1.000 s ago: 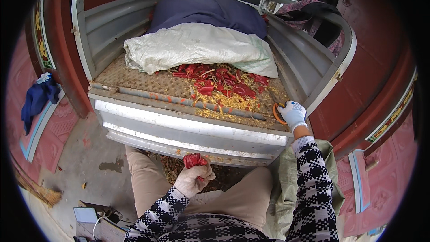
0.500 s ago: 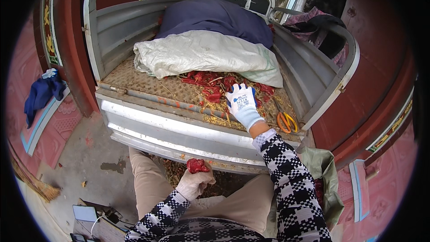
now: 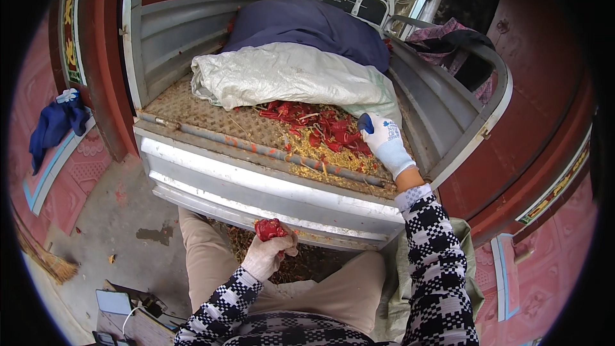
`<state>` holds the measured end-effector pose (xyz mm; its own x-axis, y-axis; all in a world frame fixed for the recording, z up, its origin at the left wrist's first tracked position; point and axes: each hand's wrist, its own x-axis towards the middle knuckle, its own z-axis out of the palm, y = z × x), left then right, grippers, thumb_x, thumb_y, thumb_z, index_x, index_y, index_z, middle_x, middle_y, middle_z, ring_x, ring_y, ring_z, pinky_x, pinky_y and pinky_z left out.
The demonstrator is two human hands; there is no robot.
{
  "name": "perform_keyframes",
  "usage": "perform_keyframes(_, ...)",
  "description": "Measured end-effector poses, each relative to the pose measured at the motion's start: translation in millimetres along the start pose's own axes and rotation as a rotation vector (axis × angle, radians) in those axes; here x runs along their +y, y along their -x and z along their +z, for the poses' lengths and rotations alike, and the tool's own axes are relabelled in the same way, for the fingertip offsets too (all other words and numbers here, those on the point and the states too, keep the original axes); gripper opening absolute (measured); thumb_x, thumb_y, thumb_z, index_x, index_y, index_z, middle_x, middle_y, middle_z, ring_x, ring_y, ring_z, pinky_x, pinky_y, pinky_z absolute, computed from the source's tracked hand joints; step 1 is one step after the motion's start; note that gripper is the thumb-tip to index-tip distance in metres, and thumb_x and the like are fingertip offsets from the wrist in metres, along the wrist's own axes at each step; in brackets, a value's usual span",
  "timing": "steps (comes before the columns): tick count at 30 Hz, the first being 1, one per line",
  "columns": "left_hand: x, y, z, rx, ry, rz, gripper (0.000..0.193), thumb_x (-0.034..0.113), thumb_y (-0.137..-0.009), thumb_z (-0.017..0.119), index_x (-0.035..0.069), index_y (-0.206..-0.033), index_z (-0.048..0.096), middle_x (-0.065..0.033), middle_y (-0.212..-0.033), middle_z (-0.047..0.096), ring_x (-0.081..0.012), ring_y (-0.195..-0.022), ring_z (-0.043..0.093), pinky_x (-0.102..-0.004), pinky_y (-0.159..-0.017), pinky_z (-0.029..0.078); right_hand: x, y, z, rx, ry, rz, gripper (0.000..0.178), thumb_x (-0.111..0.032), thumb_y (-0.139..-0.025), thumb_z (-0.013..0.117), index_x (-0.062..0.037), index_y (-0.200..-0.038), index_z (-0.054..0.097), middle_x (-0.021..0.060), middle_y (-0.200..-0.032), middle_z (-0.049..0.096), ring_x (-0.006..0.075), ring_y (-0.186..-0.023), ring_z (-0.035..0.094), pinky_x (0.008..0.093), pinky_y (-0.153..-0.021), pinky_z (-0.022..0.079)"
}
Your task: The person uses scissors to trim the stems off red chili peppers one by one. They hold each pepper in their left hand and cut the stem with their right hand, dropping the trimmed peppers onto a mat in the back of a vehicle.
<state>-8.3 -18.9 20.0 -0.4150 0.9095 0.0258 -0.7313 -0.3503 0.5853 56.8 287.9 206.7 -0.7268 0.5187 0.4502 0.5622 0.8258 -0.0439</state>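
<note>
In front of the truck bed's tailgate, my left hand (image 3: 268, 257), in a pale glove, is closed around red dried chili peppers (image 3: 270, 229). My right hand (image 3: 384, 141), in a white glove with blue fingertips, reaches over the right side of the bed. Its fingers are curled beside the edge of a white woven sack (image 3: 282, 77); what they hold, if anything, is hidden. Left of that hand, loose red chili peppers (image 3: 333, 129) lie among scattered yellow seeds (image 3: 317, 152), partly under the sack.
A dark blue cloth (image 3: 307, 29) covers a heap behind the sack. Metal side rails (image 3: 131, 45) and a tailgate (image 3: 256, 186) border the bed. At right stands a greenish sack (image 3: 471, 269). A broom (image 3: 61, 266) and a small table with devices (image 3: 118, 301) are at left.
My right hand has moved right from the peppers, and its spread fingers have curled. The orange-handled scissors are now out of sight. My left hand has shifted slightly left and up with its peppers.
</note>
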Motion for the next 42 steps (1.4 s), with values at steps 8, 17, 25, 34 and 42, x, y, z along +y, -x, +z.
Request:
perform_keyframes(8, 5.7, -0.8, 4.9, 0.037, -0.101, 0.055, 0.016, 0.003, -0.075, 0.066, 0.003, -0.089, 0.059, -0.0139, -0.094, 0.065, -0.0234, -0.083, 0.063, -0.0352, -0.073, 0.053, 2.1, 13.7, -37.9, -0.122, -0.648, 0.072, 0.018, -0.006, -0.081, 0.061, 0.0005, -0.097, 0.065, 0.0081, -0.082, 0.065, 0.0135, -0.068, 0.058, 0.0291, -0.063, 0.05)
perform_keyframes(17, 26.7, -7.0, 17.6, -0.019, -0.127, 0.144, 0.016, -0.003, -0.077, 0.063, 0.0, -0.092, 0.057, -0.0086, -0.092, 0.061, -0.0233, -0.1, 0.063, -0.0375, -0.091, 0.051, -70.1, 81.8, -62.8, -0.742, -0.748, -0.146, 0.013, -0.007, -0.08, 0.061, -0.0004, -0.089, 0.066, 0.0042, -0.076, 0.064, 0.0094, -0.062, 0.055, 0.0246, -0.057, 0.046)
perform_keyframes(25, 12.1, -1.4, 31.6, 0.163, -0.106, 0.154, 0.014, 0.001, -0.08, 0.065, 0.008, -0.081, 0.053, 0.0003, -0.081, 0.057, -0.0091, -0.073, 0.052, -0.0242, -0.066, 0.042, -94.8, 112.3, -5.1, -0.704, -1.239, 0.084, 0.032, -0.015, -0.087, 0.061, -0.0004, -0.115, 0.056, 0.0052, -0.092, 0.066, 0.0099, -0.066, 0.058, 0.0226, -0.058, 0.047)
perform_keyframes(34, -7.2, -2.1, 24.4, 0.227, -0.01, 0.145, 0.02, 0.0, -0.081, 0.065, 0.007, -0.096, 0.055, -0.0014, -0.085, 0.058, -0.0121, -0.078, 0.057, -0.0267, -0.07, 0.047, -123.8, 173.9, 46.4, -0.228, -1.484, 0.34, 0.071, -0.011, -0.085, 0.065, -0.01, -0.147, 0.032, 0.0118, -0.114, 0.059, 0.0146, -0.097, 0.059, 0.0259, -0.083, 0.049)
perform_keyframes(42, -13.6, -2.4, 12.3, 0.154, -0.107, 0.171, 0.028, -0.008, -0.077, 0.059, 0.003, -0.102, 0.055, -0.0067, -0.091, 0.062, -0.0185, -0.085, 0.063, -0.0331, -0.081, 0.053, -113.4, 180.9, 43.7, -0.404, -1.26, 0.192, 0.028, -0.003, -0.085, 0.061, 0.0011, -0.113, 0.065, 0.0053, -0.095, 0.068, 0.0082, -0.078, 0.057, 0.0246, -0.074, 0.05)
